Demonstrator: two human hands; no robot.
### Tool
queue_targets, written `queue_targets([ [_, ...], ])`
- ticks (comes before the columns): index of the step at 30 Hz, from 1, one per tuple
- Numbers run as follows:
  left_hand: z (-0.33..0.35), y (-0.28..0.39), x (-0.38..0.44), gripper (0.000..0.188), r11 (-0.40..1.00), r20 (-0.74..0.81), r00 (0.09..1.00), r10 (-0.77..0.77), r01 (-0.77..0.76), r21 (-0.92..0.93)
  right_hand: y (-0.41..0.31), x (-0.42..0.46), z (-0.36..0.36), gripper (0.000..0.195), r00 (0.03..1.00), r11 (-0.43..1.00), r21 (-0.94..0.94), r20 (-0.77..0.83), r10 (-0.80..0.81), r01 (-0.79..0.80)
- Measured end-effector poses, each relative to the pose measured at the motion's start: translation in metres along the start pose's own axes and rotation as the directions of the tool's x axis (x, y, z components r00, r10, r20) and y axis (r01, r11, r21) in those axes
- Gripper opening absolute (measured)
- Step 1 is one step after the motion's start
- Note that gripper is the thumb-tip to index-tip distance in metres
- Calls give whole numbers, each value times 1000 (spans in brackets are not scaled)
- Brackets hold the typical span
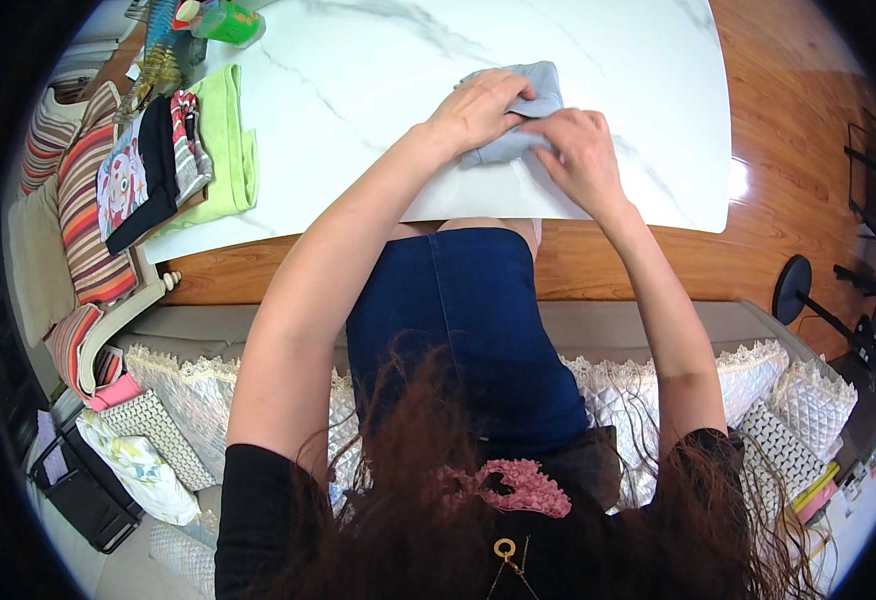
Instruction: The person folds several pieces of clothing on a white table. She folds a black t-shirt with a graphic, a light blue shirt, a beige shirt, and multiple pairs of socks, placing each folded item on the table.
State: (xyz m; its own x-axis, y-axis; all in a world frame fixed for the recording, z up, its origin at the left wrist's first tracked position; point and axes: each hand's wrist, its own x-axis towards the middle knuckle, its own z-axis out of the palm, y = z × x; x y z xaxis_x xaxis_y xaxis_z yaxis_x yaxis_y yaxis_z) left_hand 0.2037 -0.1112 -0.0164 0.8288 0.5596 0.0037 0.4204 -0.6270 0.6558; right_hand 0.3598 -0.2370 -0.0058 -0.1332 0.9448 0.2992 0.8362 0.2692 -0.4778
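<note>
A small grey-blue cloth (509, 150), partly folded, lies near the front edge of a white marble-patterned table (348, 135). My left hand (483, 109) rests over the left part of the cloth, its fingers bent onto the fabric. From the right, my right hand (576, 150) pinches the cloth's edge with thumb and fingers, close to the left fingertips. The hands partly cover the cloth, so its full shape is hidden.
At the table's left lie a folded green towel (224, 150) and folded clothes (156, 169), one dark with a printed picture. A green-labelled bottle (228, 24) is at the back left. A sofa (212, 322) with cushions is behind me; a black round-based stand (792, 289) is at right.
</note>
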Motion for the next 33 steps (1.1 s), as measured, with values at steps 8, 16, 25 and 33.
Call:
queue_targets([
  [8, -11, -4, 2, 21, 939, -121, 948, -293, 262, -221, -5, 54, 24, 25, 797, 796, -57, 10, 604, -602],
  [16, 3, 6, -18, 23, 980, -191, 963, -188, 196, 25, -2, 58, 32, 21, 802, 818, 23, -182, 569, -575],
  [25, 3, 1, -4, 22, 977, -209, 965, -157, 183, 107, -3, 15, 36, 41, 971, 945, -288, -133, -199, 154],
  [33, 3, 5, 31, 14, 952, -221, 928, 301, -276, 135, 36, 52, 54, 28, 961, 981, -167, 273, -47, 96],
])
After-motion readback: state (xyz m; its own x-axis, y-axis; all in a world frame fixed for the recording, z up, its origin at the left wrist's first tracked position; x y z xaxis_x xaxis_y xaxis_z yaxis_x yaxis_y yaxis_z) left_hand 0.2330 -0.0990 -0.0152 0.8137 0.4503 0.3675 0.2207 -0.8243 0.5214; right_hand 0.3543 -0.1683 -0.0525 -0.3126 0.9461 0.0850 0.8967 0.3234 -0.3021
